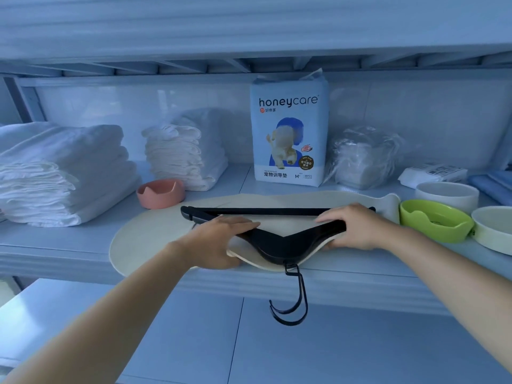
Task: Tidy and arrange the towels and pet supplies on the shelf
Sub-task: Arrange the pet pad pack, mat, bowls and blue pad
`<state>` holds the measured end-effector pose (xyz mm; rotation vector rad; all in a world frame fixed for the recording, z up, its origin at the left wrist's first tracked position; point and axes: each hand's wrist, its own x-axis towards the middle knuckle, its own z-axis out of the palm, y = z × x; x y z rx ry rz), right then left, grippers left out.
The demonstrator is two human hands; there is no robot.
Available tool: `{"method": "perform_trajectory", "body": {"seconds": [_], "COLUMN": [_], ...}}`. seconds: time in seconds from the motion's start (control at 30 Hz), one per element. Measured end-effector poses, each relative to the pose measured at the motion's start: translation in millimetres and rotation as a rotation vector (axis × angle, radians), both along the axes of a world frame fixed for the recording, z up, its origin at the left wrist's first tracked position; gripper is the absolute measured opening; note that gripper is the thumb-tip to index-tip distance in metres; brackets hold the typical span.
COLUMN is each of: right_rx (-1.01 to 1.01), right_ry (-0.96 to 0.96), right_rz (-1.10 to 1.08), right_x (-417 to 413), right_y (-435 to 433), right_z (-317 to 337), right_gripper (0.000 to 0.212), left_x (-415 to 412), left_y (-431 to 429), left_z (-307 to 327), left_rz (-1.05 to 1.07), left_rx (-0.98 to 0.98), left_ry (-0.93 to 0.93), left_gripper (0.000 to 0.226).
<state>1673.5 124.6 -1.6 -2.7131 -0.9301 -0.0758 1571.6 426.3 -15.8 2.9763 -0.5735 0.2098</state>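
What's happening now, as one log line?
left hand: grips black hangers | right hand: grips black hangers | hangers: lying on beige mat, hooks hanging over shelf edge

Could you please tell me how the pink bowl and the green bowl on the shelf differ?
The pink bowl sits left of the beige mat, beside a towel stack; the green bowl sits at the mat's right end, beside white bowls. The pink bowl looks narrower, the green bowl wider and lower. Both stand upright on the shelf with notched rims.
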Motion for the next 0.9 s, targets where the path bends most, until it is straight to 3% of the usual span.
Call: {"method": "perform_trajectory", "body": {"seconds": [0.13,0.33,0.5,0.63,0.8,0.9], "right_rx": [-0.069,-0.01,0.123,0.178,0.139,0.102], "right_ry": [0.023,0.112,0.105,0.073,0.042,0.046], "right_rz": [-0.052,-0.096,-0.075,-0.015,0.063,0.113], "right_x": [-7.4,-14.8,-8.6,19.0,70.0,97.8], "right_y": [-1.5,1.7,21.6,41.1,64.4,77.8], "right_z": [9.6,19.7,21.5,19.0,18.1,16.2], "right_gripper": [0.074,0.082,0.06,0.04,0.03,0.026], "left_x": [-8.5,-9.9,16.2,44.8,89.3,112.6], "left_y": [20.8,36.3,26.3,14.9,16.1,13.3], "left_z": [7.3,15.1,16.5,18.8,20.3,22.5], "left_rz": [0.02,-0.007,0.023,0.09,0.298,0.36], "left_rx": [-0.092,-0.353,-0.299,-0.268,-0.264,-0.185], "left_ry": [0.144,0.217,0.109,0.102,0.139,0.072], "left_gripper": [0.089,0.074,0.044,0.046,0.051,0.042]}}
